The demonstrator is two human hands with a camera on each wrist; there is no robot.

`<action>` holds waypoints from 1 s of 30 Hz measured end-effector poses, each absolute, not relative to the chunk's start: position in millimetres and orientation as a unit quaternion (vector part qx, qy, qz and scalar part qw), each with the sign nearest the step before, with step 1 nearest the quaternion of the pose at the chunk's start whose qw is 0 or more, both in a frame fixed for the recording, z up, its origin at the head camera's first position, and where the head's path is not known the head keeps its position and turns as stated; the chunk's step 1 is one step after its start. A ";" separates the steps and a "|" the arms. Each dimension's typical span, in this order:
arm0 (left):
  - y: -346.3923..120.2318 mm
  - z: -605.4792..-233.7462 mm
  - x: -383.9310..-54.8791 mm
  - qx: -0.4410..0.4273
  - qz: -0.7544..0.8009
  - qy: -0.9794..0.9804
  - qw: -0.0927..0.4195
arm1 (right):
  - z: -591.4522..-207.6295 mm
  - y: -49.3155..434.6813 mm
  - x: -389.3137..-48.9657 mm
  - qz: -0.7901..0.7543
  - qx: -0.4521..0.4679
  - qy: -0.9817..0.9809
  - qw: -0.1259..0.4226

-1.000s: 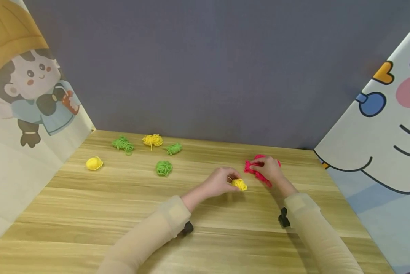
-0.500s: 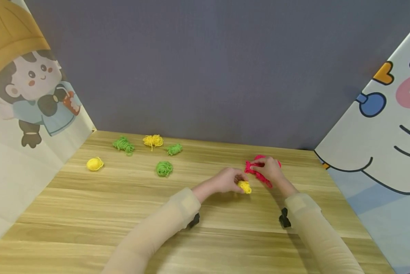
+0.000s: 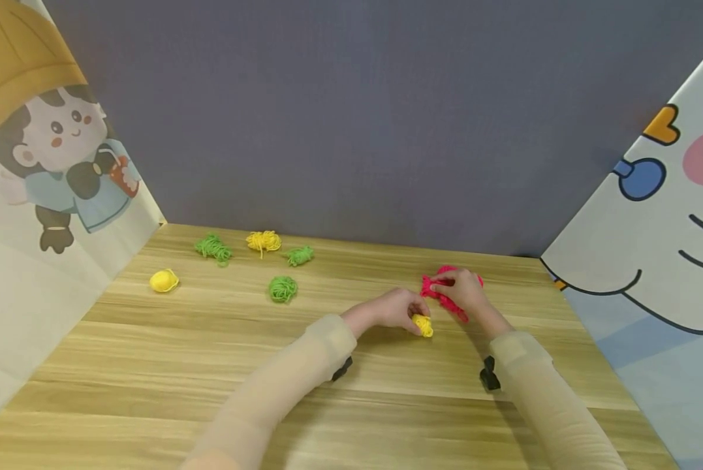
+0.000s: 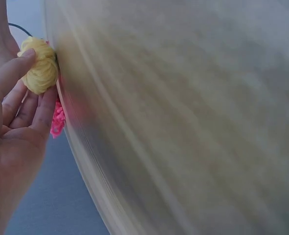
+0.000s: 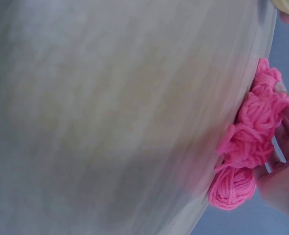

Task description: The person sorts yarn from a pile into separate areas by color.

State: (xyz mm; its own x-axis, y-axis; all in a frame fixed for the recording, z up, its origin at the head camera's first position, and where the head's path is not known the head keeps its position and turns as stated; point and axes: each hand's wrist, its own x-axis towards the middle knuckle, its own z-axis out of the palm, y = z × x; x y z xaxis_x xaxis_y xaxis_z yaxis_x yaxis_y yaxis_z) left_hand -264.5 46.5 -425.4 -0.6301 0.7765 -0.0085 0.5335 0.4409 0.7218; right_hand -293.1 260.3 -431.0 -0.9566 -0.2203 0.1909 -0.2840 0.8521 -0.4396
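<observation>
My left hand (image 3: 395, 309) pinches a small yellow yarn ball (image 3: 423, 326) between thumb and fingers, low over the wooden table. In the left wrist view the thumb lies across the yellow yarn ball (image 4: 40, 68), with the fingers beneath it. To its right my right hand (image 3: 464, 291) grips pink-red yarn bundles (image 3: 448, 305) at the table's right side. The right wrist view shows several pink yarn bundles (image 5: 256, 115) in a row, touching one another. There the right thumb is on the upper ones, and part of the hand is out of frame.
Toward the left of the table (image 3: 151, 365) lie a yellow ball (image 3: 164, 281), a loose yellow yarn bundle (image 3: 264, 241), and green yarn bundles (image 3: 213, 248), (image 3: 300, 255) and a round green ball (image 3: 282, 288). A grey panel (image 3: 351, 130) stands along the back; printed panels flank both sides.
My left hand has moved right and slightly down with the yellow yarn ball, closer to the pink yarn. The right hand stays on the pink yarn.
</observation>
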 end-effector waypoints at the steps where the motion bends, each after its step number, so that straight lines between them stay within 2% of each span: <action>1: 47.0 -425.2 -264.9 0.394 0.353 0.830 0.175 | -430.7 260.1 -292.9 0.238 0.133 -0.960 0.067; 21: 43.5 -423.1 -270.1 0.391 0.369 0.818 0.203 | -426.9 258.7 -290.8 0.242 0.141 -0.957 0.074; 30: 33.7 -413.2 -264.4 0.386 0.382 0.818 0.191 | -423.2 258.3 -287.3 0.251 0.143 -0.953 0.092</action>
